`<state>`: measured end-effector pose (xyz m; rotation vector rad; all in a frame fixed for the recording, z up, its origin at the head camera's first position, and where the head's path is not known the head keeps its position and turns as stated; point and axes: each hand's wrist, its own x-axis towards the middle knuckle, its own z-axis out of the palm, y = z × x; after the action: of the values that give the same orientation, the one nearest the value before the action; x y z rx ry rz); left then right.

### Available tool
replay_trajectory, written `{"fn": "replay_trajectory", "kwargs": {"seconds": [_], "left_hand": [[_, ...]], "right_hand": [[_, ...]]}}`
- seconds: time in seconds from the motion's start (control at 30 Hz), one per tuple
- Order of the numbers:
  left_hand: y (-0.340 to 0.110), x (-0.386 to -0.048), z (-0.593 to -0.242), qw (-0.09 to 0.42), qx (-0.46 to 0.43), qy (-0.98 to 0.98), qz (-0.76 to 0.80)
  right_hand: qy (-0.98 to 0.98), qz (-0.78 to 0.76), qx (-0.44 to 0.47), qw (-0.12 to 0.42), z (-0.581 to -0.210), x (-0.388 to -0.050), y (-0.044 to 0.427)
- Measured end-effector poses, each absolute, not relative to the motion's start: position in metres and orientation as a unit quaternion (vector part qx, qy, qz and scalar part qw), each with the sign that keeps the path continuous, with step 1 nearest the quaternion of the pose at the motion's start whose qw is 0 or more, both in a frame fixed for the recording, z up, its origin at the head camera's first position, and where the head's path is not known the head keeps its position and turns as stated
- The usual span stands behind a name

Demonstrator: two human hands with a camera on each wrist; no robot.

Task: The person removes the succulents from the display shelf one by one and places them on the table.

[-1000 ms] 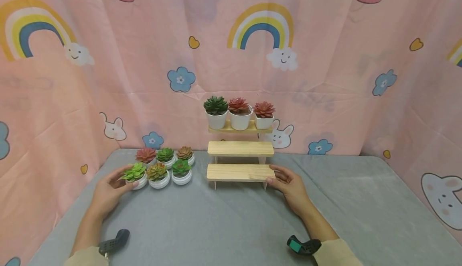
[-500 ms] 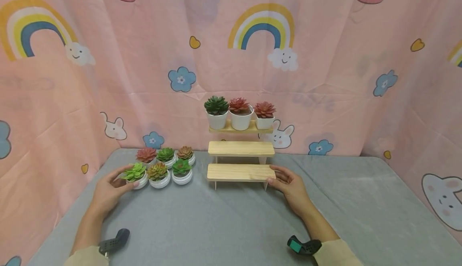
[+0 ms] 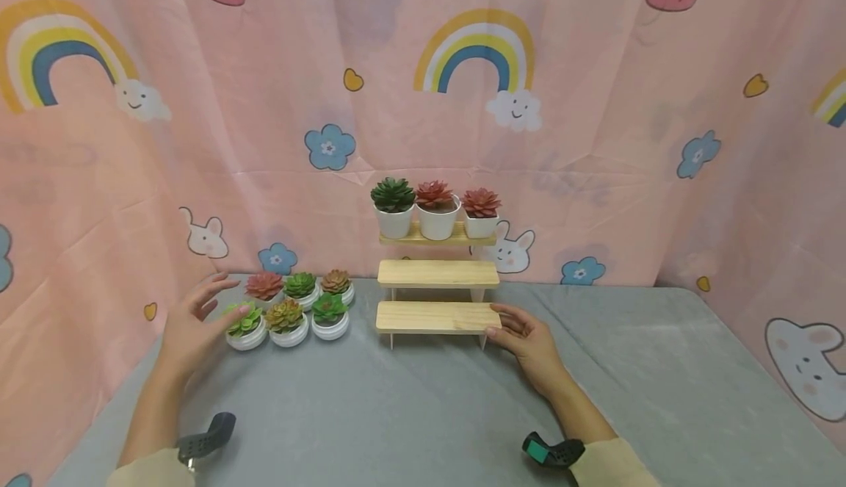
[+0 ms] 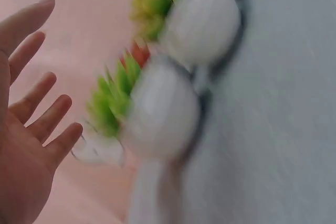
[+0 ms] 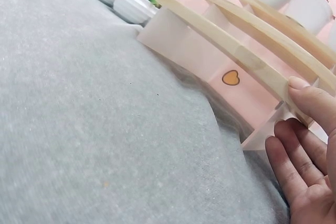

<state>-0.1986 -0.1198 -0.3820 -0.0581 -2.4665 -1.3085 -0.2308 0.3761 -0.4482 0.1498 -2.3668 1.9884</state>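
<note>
My left hand is raised just left of a light-green succulent in a ridged white pot, fingers spread and holding nothing. In the left wrist view, a gap separates the fingers from that potted plant. My right hand grips the right end of the lowest board of a three-step wooden stand. In the right wrist view its thumb lies on the board's edge, with the fingers below, by the end leg. On the top step stand a dark-green succulent and two red ones.
Beside the light-green plant, several more small succulents in white pots stand in two rows, left of the stand. Grey cloth covers the table. A pink patterned curtain hangs close behind.
My left hand has let go of the light-green succulent's pot, its fingers lifting and spreading up and to the left. The right hand stays on the stand. The view shifts slightly.
</note>
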Motion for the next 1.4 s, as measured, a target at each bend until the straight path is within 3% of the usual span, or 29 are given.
{"fn": "replay_trajectory", "kwargs": {"seconds": [0.17,0.63,1.07,1.4], "left_hand": [[-0.099,-0.202,-0.360,0.214,-0.059,-0.866,-0.447],[-0.028,-0.236,-0.303,0.146,-0.171,-0.855,-0.467],[0.030,-0.286,-0.271,0.114,-0.205,-0.826,-0.512],[0.054,-0.314,-0.279,0.094,-0.213,-0.827,-0.512]], "right_hand": [[-0.763,0.644,0.048,0.022,-0.447,-0.230,0.375],[-0.762,0.646,0.045,0.018,-0.451,-0.233,0.378],[-0.770,0.636,0.047,0.022,-0.447,-0.233,0.379],[-0.767,0.639,0.050,0.022,-0.448,-0.232,0.378]]}}
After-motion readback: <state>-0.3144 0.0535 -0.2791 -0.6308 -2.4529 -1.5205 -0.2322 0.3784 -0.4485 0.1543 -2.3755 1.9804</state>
